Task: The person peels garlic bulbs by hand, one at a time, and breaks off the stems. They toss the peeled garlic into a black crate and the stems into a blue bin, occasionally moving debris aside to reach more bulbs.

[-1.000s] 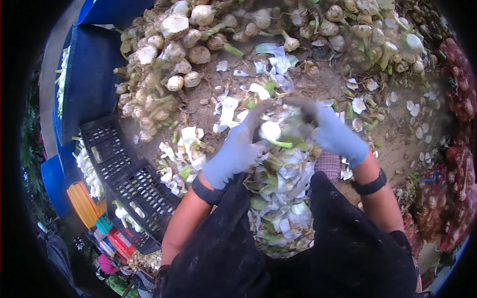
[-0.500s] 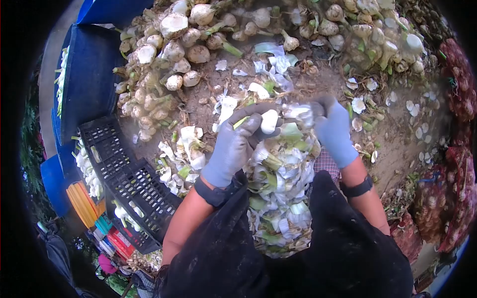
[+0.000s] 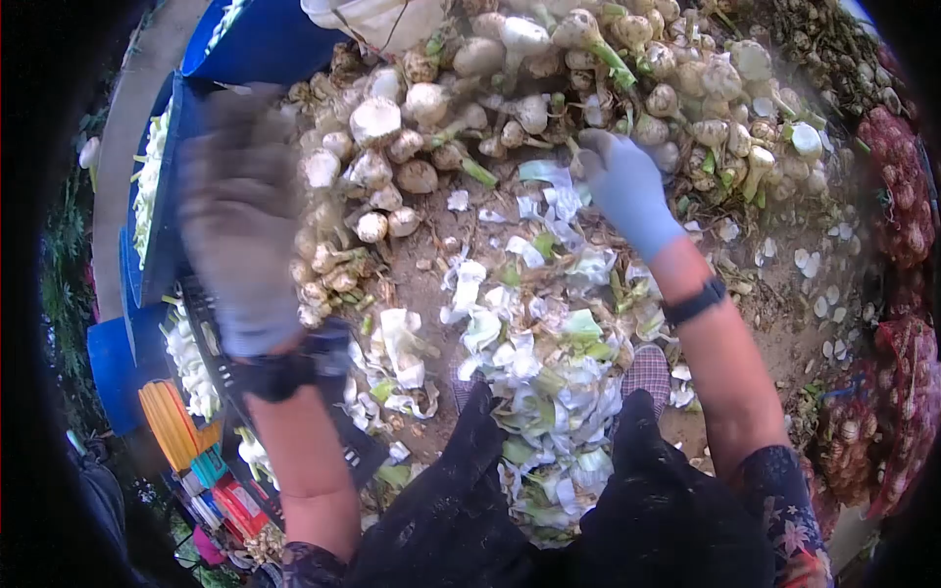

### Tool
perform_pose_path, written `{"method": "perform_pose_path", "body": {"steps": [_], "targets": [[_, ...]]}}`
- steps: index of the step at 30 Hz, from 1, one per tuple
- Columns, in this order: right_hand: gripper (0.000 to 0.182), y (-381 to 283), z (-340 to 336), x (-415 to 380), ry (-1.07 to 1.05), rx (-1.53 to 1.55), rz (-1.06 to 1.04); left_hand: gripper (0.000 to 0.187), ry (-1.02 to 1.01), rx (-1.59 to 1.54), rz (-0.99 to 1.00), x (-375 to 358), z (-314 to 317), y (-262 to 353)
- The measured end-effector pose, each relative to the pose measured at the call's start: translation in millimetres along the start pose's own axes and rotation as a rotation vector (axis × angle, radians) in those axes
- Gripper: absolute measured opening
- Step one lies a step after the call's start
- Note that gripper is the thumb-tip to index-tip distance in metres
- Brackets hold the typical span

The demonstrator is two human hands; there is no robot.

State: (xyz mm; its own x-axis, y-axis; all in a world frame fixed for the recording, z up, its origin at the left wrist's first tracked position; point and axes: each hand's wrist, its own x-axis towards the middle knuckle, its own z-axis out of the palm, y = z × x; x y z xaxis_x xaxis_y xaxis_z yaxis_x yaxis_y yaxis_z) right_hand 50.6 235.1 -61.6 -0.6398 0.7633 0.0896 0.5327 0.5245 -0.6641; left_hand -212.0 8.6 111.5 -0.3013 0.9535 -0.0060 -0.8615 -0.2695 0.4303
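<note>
My left hand point(image 3: 240, 211), in a grey glove, is smeared by motion beside the blue tub point(image 3: 167, 186) on the left; its fingers cannot be made out. A white garlic bulb with a green stem point(image 3: 90, 153) shows beyond that tub, apart from the hand. At the near edge of a heap of unpeeled garlic bulbs point(image 3: 417, 176), my gloved right hand point(image 3: 624, 191) has its fingers closed on a garlic bulb, mostly hidden by them. Peeled white and green garlic skins point(image 3: 559, 421) lie piled between my legs.
A black plastic crate point(image 3: 343, 431) stands at my left, with white peeled garlic point(image 3: 186, 358) beyond it. A white container point(image 3: 392, 22) is behind the heap. Red mesh sacks of garlic point(image 3: 897, 392) line the right side. Loose skins are scattered over the soil.
My left hand has swung left to the blue tub, and the white garlic bulb has left it. My right hand has moved forward to the heap. The view has shifted.
</note>
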Motion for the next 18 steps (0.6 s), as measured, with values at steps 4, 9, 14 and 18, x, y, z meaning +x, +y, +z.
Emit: {"method": "perform_pose_path", "body": {"steps": [4,9,14,18], "targets": [[0.032,18.2,20.1,34.0,-0.492,-0.451,0.129,0.041,-0.032,1.67,0.049,0.8,-47.9,-143.2],[0.038,-24.2,-4.4,-34.9,-0.438,0.542,0.275,0.056,0.188,1.72,0.298,-23.9,-50.8,-218.9],[0.054,-44.7,-22.1,-86.3,-0.526,0.906,0.422,0.053,0.174,1.592,-0.176,-33.8,-26.6,-207.3],[0.048,-48.0,-24.0,-104.9,-0.513,0.884,0.508,0.05,0.169,1.439,-0.233,-44.2,-26.1,-210.3]]}}
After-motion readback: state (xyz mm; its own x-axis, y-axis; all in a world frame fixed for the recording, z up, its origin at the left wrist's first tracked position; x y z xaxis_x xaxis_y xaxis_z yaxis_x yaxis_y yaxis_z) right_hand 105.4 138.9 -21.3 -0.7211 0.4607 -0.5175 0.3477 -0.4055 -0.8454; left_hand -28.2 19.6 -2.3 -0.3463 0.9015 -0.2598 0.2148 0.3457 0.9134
